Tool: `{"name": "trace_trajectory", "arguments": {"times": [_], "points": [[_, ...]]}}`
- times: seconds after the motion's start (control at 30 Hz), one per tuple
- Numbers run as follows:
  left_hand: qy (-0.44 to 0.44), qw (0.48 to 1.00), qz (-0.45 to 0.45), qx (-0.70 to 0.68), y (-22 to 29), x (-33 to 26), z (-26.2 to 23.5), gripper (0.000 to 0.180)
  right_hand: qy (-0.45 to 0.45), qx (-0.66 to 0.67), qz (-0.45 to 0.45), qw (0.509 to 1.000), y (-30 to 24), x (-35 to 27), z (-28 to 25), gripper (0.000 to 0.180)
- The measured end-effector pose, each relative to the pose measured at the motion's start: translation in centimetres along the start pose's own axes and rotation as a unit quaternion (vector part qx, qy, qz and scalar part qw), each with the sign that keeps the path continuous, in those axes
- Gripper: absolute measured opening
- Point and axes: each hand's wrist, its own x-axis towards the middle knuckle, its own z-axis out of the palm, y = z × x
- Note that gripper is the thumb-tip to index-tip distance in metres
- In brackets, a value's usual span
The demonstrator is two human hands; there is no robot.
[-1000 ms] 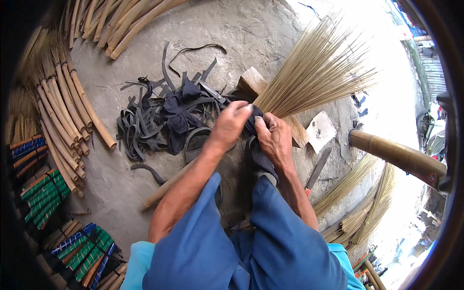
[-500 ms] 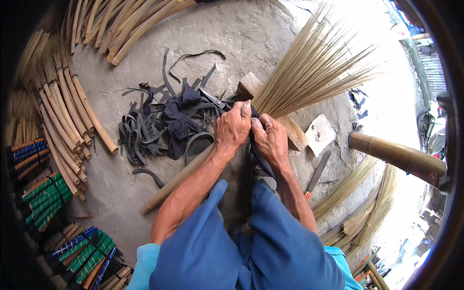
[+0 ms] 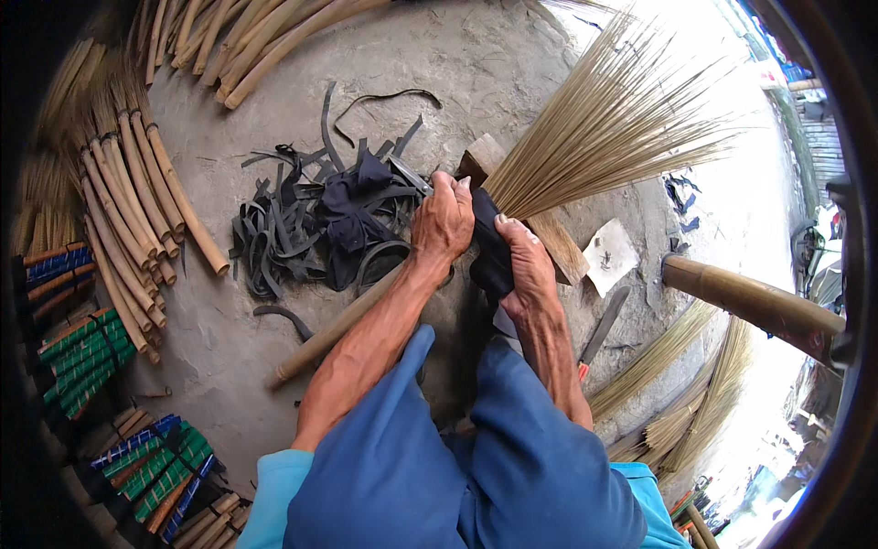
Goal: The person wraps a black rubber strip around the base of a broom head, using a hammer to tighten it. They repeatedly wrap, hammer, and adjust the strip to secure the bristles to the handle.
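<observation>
A grass broom lies slantwise ahead of me, its bristles fanned to the far right and its pale cane handle running out to the lower left beneath my left forearm. A wide black strip covers the broom's neck and extends down toward my knees. My left hand is closed in a fist just left of that strip; what its fingers grip is hidden. On the strip's other side, my right hand is closed around it, thumb pressed near the bristle base.
Left of my hands lies a tangled heap of dark strips with scissors. A wood block rests under the broom, near a knife. Cane-handled bundles line the left; a bamboo pole juts in from the right.
My hands have moved apart, the right slightly lower and to the right. More of the black strip shows between them. The surroundings shift slightly in view.
</observation>
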Motion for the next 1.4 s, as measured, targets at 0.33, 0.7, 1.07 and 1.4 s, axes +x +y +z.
{"name": "trace_trajectory", "arguments": {"times": [0.33, 0.7, 1.07, 1.4], "points": [[-0.006, 0.999, 0.042, -0.021, -2.6, 1.7, 0.7, 0.040, 0.053, -0.357, -0.189, 0.914, 2.8, 3.5, -2.9, 0.041], [-0.013, 0.997, 0.024, 0.072, 0.3, 0.4, -1.1, 0.046, 0.041, -0.400, -0.198, 0.894, 2.1, 4.0, -0.9, 0.034], [0.003, 0.998, 0.050, 0.037, -0.3, 0.7, -1.1, 0.039, 0.017, -0.337, -0.143, 0.931, 2.5, 4.5, -2.2, 0.032], [0.032, 0.996, 0.086, 0.002, -0.8, 0.8, -0.9, 0.035, 0.018, -0.352, -0.168, 0.921, 2.3, 3.9, -1.8, 0.038]]}}
